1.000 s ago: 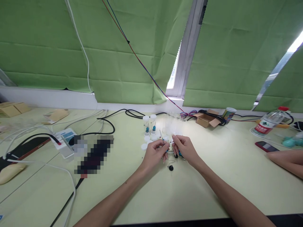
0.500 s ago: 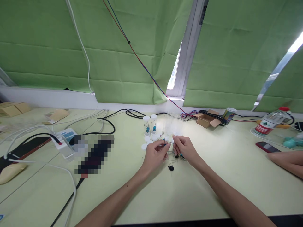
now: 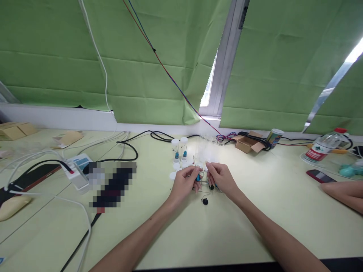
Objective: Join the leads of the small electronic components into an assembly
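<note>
My left hand (image 3: 185, 184) pinches a small blue electronic part (image 3: 197, 177) with thin wire leads that stick up past my fingers. My right hand (image 3: 220, 179) is closed next to it, fingertips pinching something small and pale at the same spot. Both hands hover just above the pale green table (image 3: 255, 226). A small black round part (image 3: 204, 201) lies on the table right below them, and another black part (image 3: 211, 187) sits under my right hand. Behind my hands stand two clear vials (image 3: 179, 148) with blue parts inside and several white caps (image 3: 172, 175).
A cardboard box (image 3: 247, 142), a can (image 3: 273, 136), a water bottle (image 3: 321, 146) and a red phone (image 3: 320, 175) sit at the right. Another person's arm (image 3: 344, 192) rests at the far right. Cables (image 3: 127, 145), a white device (image 3: 76, 168) and a blurred dark object (image 3: 112, 185) lie at the left.
My hands have stayed in place and worked the small part between them; the blue part now shows at my left fingertips and the wire leads have shifted slightly.
</note>
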A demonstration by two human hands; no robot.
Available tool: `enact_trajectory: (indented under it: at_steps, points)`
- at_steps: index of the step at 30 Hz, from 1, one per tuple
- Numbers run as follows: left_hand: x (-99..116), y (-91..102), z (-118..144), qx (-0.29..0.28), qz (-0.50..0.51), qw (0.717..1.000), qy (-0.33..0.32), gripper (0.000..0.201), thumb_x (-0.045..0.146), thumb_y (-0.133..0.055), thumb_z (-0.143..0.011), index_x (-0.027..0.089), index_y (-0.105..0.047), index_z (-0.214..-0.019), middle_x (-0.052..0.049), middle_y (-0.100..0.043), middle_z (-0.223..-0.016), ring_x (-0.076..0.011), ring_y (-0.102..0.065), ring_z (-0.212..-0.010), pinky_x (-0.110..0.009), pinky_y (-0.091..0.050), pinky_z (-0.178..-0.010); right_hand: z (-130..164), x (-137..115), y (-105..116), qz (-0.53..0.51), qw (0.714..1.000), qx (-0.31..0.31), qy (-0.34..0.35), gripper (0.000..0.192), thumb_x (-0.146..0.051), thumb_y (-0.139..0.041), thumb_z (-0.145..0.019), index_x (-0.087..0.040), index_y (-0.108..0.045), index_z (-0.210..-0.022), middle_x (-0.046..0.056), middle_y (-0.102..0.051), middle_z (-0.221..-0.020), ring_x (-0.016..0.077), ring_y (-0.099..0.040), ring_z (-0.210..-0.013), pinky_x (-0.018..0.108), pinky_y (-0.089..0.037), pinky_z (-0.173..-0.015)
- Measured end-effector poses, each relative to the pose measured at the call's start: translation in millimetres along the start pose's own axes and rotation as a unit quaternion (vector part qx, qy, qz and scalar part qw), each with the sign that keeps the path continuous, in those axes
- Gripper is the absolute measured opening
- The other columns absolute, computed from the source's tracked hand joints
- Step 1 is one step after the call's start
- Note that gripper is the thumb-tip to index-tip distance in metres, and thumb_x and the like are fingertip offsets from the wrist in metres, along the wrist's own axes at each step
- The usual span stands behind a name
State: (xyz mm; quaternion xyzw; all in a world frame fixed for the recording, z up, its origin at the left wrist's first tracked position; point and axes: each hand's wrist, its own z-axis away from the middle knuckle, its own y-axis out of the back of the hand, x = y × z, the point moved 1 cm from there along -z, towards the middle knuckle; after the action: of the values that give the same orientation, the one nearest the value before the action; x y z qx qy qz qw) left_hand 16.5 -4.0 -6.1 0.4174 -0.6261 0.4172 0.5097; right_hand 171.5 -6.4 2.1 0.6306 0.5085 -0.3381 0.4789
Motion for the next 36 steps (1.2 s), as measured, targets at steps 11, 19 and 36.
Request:
enact_trajectory:
  at_steps: [11, 19, 36]
  points:
    - [-0.3, 2.4, 1.5, -0.001, 0.057, 0.998, 0.039, 0.036, 0.05, -0.063, -0.083, 0.016, -0.058, -0.07, -0.001, -0.057, -0.069, -0.0096, -0.053, -0.052, -0.023, -0.041, -0.046, 6.0, -3.6, 0.4, 0.089, 0.995, 0.0, 0.044, 0.047, -0.045, -0.046, -0.096, -0.021, -0.046, -0.056, -0.003, -0.047, -0.043, 0.0113, -0.044, -0.043, 0.024, -0.038, -0.05]
    - [1.3, 3.3, 2.4, -0.011, 0.094, 0.991, 0.091, 0.035, 0.05, -0.066, -0.079, 0.015, -0.063, -0.074, -0.001, -0.056, -0.071, -0.0081, -0.051, -0.049, -0.022, -0.035, -0.041, 6.0, -7.8, 1.5, 0.149, 0.984, -0.01, 0.093, 0.042, -0.038, -0.045, -0.096, -0.021, -0.043, -0.057, -0.003, -0.049, -0.048, 0.0111, -0.043, -0.047, 0.024, -0.036, -0.052]
    - [2.3, 3.7, 1.2, -0.008, -0.055, 0.998, -0.039, 0.039, 0.051, -0.057, -0.086, 0.018, -0.058, -0.066, 0.001, -0.057, -0.054, -0.0111, -0.049, -0.043, -0.025, -0.04, -0.047, 1.6, -1.4, 0.3, 0.04, 0.999, -0.022, 0.001, 0.05, -0.054, -0.045, -0.094, -0.021, -0.051, -0.057, -0.003, -0.05, -0.041, 0.0122, -0.047, -0.038, 0.025, -0.04, -0.046]
